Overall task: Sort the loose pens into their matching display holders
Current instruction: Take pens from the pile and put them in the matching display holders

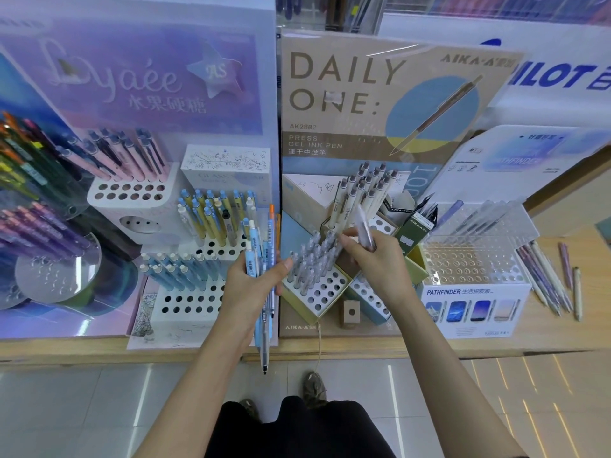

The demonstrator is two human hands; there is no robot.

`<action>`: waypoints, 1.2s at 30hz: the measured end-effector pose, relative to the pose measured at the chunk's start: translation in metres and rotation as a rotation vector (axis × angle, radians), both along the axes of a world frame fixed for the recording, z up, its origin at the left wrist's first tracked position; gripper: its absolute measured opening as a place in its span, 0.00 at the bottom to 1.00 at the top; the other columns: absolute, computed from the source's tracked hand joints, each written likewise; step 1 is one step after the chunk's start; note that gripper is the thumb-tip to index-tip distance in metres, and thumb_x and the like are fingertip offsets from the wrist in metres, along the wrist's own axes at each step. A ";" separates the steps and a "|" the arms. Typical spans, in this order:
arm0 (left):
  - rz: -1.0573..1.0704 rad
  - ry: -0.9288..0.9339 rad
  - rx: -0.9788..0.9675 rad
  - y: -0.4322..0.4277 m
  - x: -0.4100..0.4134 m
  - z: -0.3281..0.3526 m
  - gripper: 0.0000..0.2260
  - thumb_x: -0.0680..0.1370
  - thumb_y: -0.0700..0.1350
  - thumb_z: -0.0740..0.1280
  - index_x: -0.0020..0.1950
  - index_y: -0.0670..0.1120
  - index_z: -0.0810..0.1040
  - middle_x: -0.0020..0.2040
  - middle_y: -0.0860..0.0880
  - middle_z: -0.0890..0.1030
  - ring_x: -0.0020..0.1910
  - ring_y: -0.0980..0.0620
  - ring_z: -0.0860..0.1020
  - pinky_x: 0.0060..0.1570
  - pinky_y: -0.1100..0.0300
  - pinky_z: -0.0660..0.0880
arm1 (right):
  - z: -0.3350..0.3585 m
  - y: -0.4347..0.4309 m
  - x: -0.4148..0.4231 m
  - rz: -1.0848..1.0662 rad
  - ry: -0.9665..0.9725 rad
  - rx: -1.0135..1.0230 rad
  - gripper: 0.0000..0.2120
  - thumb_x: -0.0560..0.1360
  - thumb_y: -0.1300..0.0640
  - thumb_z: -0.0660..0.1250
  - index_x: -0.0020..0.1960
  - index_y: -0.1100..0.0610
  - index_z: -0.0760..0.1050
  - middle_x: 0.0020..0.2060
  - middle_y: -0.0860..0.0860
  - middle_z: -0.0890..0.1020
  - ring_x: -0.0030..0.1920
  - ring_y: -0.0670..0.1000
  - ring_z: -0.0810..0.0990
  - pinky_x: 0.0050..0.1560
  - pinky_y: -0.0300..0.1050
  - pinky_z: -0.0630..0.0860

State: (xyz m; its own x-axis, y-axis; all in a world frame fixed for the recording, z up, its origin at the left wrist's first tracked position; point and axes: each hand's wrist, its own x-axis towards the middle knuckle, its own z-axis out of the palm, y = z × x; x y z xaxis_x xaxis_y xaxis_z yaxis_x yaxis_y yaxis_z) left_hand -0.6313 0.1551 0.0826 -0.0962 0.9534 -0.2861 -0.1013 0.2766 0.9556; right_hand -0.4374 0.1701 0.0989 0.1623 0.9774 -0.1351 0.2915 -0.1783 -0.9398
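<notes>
My left hand (253, 284) grips a bundle of loose pens (264, 259), mostly light blue with an orange-topped one, their tips hanging down past the shelf edge. My right hand (373, 256) holds a pale grey pen (363, 226), blurred, above the Daily One display. Below it a holed holder (325, 292) carries several grey pens (309, 259). Behind it stands a group of cream pens (362, 193). To the left are a holder of yellow and blue pens (215, 213) and a white holder of blue pens (180, 269).
A clear Pathfinder holder (472, 269) stands at the right, with several loose pens (549, 279) lying on the wooden shelf (363, 345) beside it. Pink pens (129, 157) and a round rack of coloured pens (29, 200) fill the left side. The tiled floor lies below.
</notes>
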 end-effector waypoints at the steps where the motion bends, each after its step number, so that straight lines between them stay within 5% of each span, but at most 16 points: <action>1: 0.002 -0.004 0.002 -0.001 0.000 0.001 0.07 0.71 0.40 0.74 0.43 0.47 0.77 0.28 0.56 0.77 0.24 0.57 0.72 0.32 0.65 0.74 | 0.000 -0.004 0.002 -0.017 0.147 -0.003 0.07 0.79 0.54 0.64 0.47 0.55 0.78 0.24 0.44 0.74 0.25 0.41 0.68 0.25 0.32 0.65; 4: 0.002 -0.023 0.007 -0.002 -0.001 0.004 0.07 0.71 0.39 0.74 0.44 0.46 0.77 0.28 0.57 0.78 0.23 0.58 0.71 0.31 0.67 0.74 | 0.003 -0.013 0.005 -0.041 0.660 -0.071 0.13 0.82 0.52 0.57 0.51 0.61 0.75 0.30 0.49 0.73 0.28 0.46 0.69 0.29 0.38 0.68; 8: -0.028 -0.019 0.020 -0.007 0.001 0.011 0.06 0.71 0.38 0.73 0.43 0.46 0.77 0.27 0.56 0.77 0.22 0.58 0.71 0.29 0.67 0.74 | 0.010 -0.017 -0.004 -0.036 0.803 -0.059 0.16 0.80 0.52 0.58 0.47 0.64 0.77 0.35 0.54 0.79 0.37 0.50 0.78 0.43 0.43 0.78; 11: -0.100 -0.031 0.048 -0.012 0.003 0.016 0.05 0.72 0.37 0.72 0.43 0.43 0.77 0.27 0.55 0.77 0.22 0.57 0.71 0.29 0.67 0.73 | 0.013 -0.020 -0.013 -0.041 0.680 -0.024 0.20 0.76 0.45 0.59 0.48 0.61 0.79 0.37 0.54 0.79 0.42 0.51 0.79 0.48 0.44 0.77; 14: -0.183 -0.047 0.065 -0.018 0.004 0.022 0.05 0.70 0.38 0.73 0.43 0.42 0.78 0.35 0.53 0.83 0.24 0.58 0.72 0.31 0.67 0.74 | 0.017 -0.024 -0.025 -0.043 0.497 0.022 0.19 0.77 0.43 0.57 0.45 0.56 0.79 0.29 0.49 0.71 0.34 0.47 0.73 0.41 0.41 0.70; 17: -0.226 -0.027 0.081 -0.022 0.001 0.025 0.07 0.70 0.37 0.74 0.44 0.46 0.79 0.41 0.52 0.85 0.25 0.60 0.73 0.30 0.66 0.74 | 0.022 -0.028 -0.034 -0.040 0.517 0.040 0.18 0.77 0.44 0.57 0.45 0.57 0.77 0.26 0.46 0.63 0.27 0.45 0.65 0.32 0.39 0.65; 23: -0.195 0.041 0.060 -0.027 -0.006 0.019 0.09 0.70 0.35 0.74 0.45 0.45 0.77 0.36 0.54 0.84 0.25 0.61 0.74 0.28 0.67 0.73 | 0.025 -0.038 -0.036 0.041 0.532 0.000 0.14 0.72 0.48 0.65 0.44 0.60 0.73 0.25 0.48 0.62 0.26 0.47 0.55 0.25 0.42 0.51; 27: -0.176 0.028 0.002 -0.030 -0.011 0.010 0.07 0.70 0.36 0.74 0.45 0.43 0.78 0.36 0.51 0.83 0.25 0.58 0.74 0.29 0.65 0.74 | 0.018 -0.046 -0.028 0.131 0.564 0.012 0.02 0.76 0.61 0.66 0.47 0.58 0.78 0.25 0.46 0.70 0.22 0.43 0.59 0.22 0.35 0.56; 31: -0.071 0.036 -0.042 -0.029 -0.019 0.000 0.05 0.70 0.41 0.75 0.42 0.45 0.80 0.33 0.49 0.81 0.25 0.55 0.72 0.31 0.64 0.75 | 0.002 -0.047 -0.015 -0.033 0.046 0.125 0.10 0.72 0.55 0.73 0.35 0.55 0.76 0.25 0.45 0.78 0.25 0.42 0.73 0.28 0.32 0.69; 36: -0.001 0.067 -0.079 -0.031 -0.030 -0.011 0.07 0.71 0.42 0.75 0.42 0.48 0.78 0.26 0.52 0.77 0.23 0.57 0.73 0.33 0.65 0.73 | -0.021 -0.046 -0.020 -0.115 -0.152 0.057 0.08 0.71 0.51 0.74 0.44 0.54 0.78 0.34 0.45 0.82 0.37 0.46 0.81 0.39 0.44 0.77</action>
State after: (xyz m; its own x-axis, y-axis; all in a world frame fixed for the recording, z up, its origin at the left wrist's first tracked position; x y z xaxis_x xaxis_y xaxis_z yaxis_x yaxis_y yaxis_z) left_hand -0.6610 0.1236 0.0716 -0.1170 0.9283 -0.3531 -0.0379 0.3511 0.9356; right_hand -0.4569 0.1242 0.0781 0.2876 0.9567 -0.0458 0.4114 -0.1665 -0.8961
